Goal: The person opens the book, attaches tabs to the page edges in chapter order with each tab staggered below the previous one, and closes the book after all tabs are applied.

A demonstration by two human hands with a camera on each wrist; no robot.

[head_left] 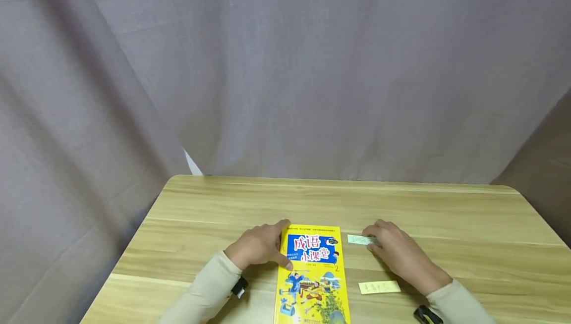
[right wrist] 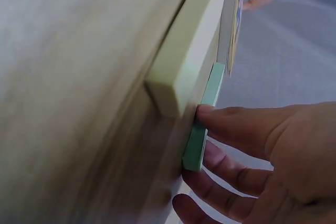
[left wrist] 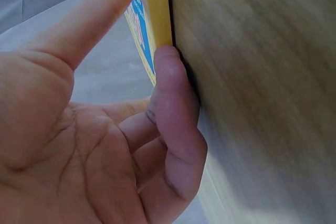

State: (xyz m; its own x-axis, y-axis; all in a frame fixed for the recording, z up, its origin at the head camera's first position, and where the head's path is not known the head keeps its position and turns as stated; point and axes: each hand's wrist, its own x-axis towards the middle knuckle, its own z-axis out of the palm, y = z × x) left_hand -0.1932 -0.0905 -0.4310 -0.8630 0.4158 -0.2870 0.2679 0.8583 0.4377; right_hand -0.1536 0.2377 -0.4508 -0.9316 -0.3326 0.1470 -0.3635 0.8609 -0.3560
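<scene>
A yellow book (head_left: 292, 309) with a blue title panel and cartoon figures lies on the table, cover up. My left hand (head_left: 256, 247) holds it by its left side, thumb over the cover. In the left wrist view a fingertip touches the book's yellow spine (left wrist: 160, 19). To the right of the book, my right hand (head_left: 399, 254) pinches a green sticky note pad (head_left: 356, 240) by its right end, thumb on the near side. Nearer the front lies a yellow sticky note pad (head_left: 379, 287) with handwriting, apart from both hands; it looms close in the right wrist view.
The wooden table (head_left: 214, 200) has rounded far corners. Behind it hangs a grey curtain (head_left: 312, 76), with folds at both sides. Black straps (head_left: 427, 314) show on the wrists beside the light sleeves.
</scene>
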